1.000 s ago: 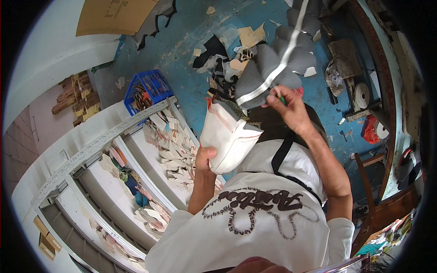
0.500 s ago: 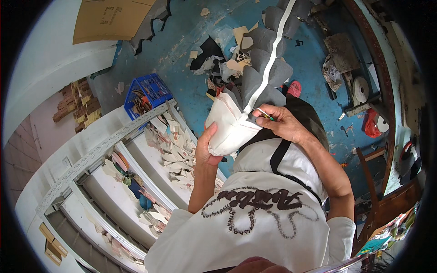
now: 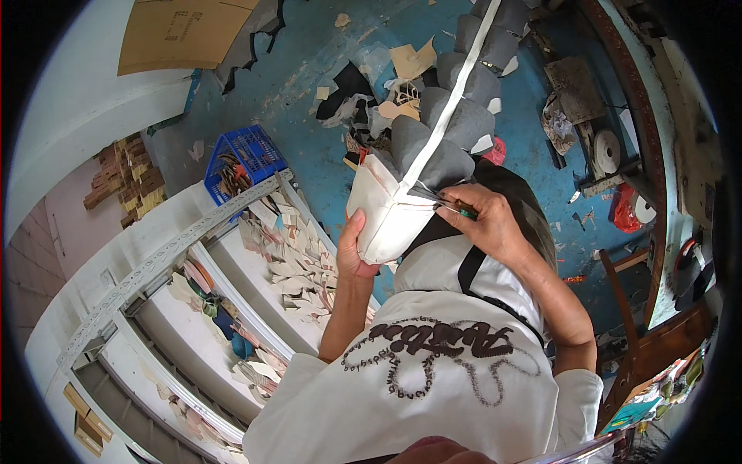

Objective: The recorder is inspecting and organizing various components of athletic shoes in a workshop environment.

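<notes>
over the lap | left hand (image 3: 349, 249) still gripping white piece (image 3: 386, 213) | right hand (image 3: 485, 220) fingers now pinching green tool (image 3: 464, 211)

A small craft workshop, seemingly for shoe or leather goods. At nine o'clock, white shelves (image 3: 232, 309) hold heaps of cut pieces. The blue floor (image 3: 309, 93) at twelve o'clock is littered with offcuts (image 3: 410, 62) and grey cut parts (image 3: 456, 124). A blue crate (image 3: 243, 158) of scraps stands at ten o'clock, cardboard (image 3: 185, 31) at eleven. Tape rolls (image 3: 607, 151) lie on a cluttered table (image 3: 657, 155) at three o'clock.
</notes>
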Available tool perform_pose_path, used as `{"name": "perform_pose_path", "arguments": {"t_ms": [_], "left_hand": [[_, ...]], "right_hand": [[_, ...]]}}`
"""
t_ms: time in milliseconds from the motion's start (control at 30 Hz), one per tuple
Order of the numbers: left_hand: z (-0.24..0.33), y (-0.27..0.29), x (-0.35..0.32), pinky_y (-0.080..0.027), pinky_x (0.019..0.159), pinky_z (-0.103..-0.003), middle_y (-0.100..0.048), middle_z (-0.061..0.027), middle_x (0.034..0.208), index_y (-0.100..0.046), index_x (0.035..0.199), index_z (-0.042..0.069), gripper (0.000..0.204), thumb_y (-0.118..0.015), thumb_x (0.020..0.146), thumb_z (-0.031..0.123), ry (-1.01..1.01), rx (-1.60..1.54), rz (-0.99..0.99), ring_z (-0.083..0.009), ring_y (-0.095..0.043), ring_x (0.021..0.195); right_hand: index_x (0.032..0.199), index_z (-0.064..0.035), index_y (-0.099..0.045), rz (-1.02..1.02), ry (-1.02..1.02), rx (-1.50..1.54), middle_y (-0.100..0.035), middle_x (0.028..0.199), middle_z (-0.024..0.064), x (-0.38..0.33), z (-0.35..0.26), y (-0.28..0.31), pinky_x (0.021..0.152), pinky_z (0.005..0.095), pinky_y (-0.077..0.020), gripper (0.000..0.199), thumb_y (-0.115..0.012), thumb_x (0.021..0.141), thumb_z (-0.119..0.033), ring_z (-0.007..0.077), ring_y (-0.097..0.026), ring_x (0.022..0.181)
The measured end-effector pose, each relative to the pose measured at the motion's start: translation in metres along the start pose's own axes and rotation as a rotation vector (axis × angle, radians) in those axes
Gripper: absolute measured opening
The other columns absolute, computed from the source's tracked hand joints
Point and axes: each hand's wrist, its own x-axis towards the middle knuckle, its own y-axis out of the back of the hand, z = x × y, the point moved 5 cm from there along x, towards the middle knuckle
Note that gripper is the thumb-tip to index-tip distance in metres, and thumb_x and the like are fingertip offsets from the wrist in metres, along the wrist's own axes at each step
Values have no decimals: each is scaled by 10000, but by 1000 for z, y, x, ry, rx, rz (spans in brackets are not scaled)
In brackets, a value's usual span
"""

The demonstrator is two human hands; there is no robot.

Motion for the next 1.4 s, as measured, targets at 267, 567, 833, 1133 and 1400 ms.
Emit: {"name": "perform_pose_path", "arguments": {"t_ms": [267,567,833,1133,1400], "left_hand": [[-28,0,1,-459,772,-335,-506,-184,1036,-345,1162,-47,630,-568,598,124,164,-146,-128,-272,-543,885],[-2,-26,9,-401,848,-416,-475,-210,1071,-310,1193,-20,693,-488,527,46,49,-334,-372,-330,-507,940],[2,-34,1,-414,845,-400,-497,-214,1031,-313,1165,-61,701,-460,483,6,32,-317,-388,-325,-513,935],[-3,-36,-1,-427,832,-379,-498,-212,1031,-311,1166,-61,736,-474,453,19,29,-158,-357,-318,-526,918],[-19,-47,-5,-448,798,-374,-517,-193,978,-341,1138,-50,700,-494,462,50,-15,-66,-186,-305,-542,874]], "right_hand": [[732,22,-511,1,62,78,-487,647,54,-5,-7,7,522,241,-373,108,-602,703,-28,111,-446,568],[939,23,-547,195,244,-207,-557,772,110,-25,-39,20,569,304,-453,321,-613,682,-158,253,-557,644],[1032,1,-519,313,508,-534,-535,795,90,-25,-54,14,563,292,-419,407,-620,639,-21,206,-509,641],[1036,36,-503,201,664,-808,-517,812,87,-26,-58,2,525,264,-409,450,-553,604,-80,150,-493,604],[1024,57,-492,250,480,-879,-486,723,75,-23,-45,-8,471,236,-430,423,-557,629,-81,144,-477,557]]}}
